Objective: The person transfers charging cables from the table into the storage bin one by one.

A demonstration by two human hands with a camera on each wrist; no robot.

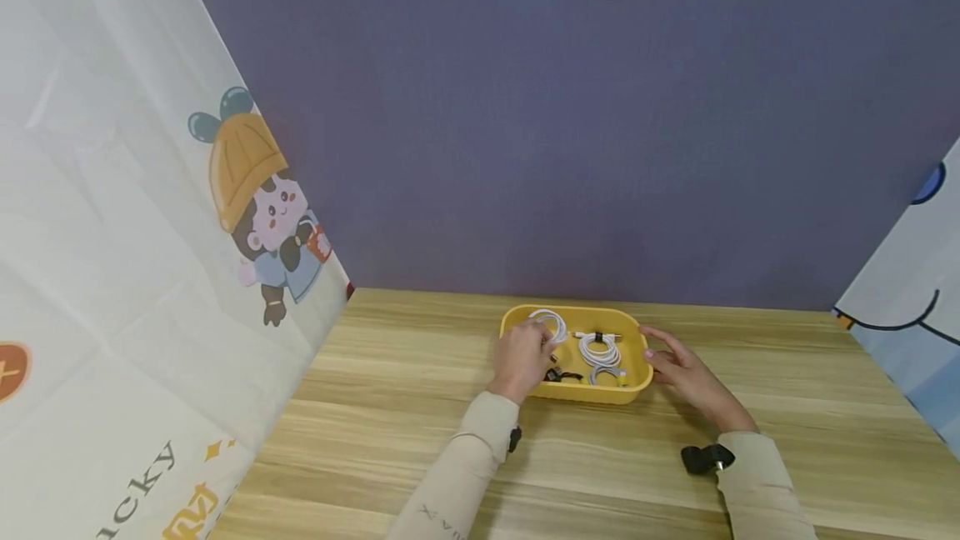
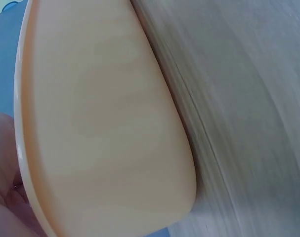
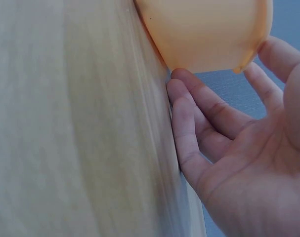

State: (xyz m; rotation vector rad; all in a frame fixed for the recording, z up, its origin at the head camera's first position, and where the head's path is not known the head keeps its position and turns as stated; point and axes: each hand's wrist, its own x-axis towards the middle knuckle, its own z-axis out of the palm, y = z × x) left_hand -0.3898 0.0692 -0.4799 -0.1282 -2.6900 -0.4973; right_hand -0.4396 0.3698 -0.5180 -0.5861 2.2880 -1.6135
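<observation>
A yellow tray (image 1: pixel 637 382) with rounded corners lies on the table, several cables inside. My left hand (image 1: pixel 523 357) reaches over its left end, fingers curled down, and pinches a coiled white cable (image 1: pixel 558 325); the fingertips are mostly hidden. Right of it lie a white cable bundle (image 1: pixel 600 352) with a black strap, a grey cable (image 1: pixel 602 373) with a yellow end, and a short black cable (image 1: pixel 555 375). At the tray's right end, my right hand (image 1: pixel 690 377) touches the rim with thumb and forefinger. In the right wrist view its other fingers (image 3: pixel 184 123) extend loosely below the rim.
The wood-grain table (image 1: pixel 360 407) extends to both sides and in front of the tray. A dark blue-grey panel (image 1: pixel 570 123) rises close behind it. Printed white sheets (image 1: pixel 112 190) hang at the left and right. Black wrist straps (image 1: pixel 705 458) sit by the cuffs.
</observation>
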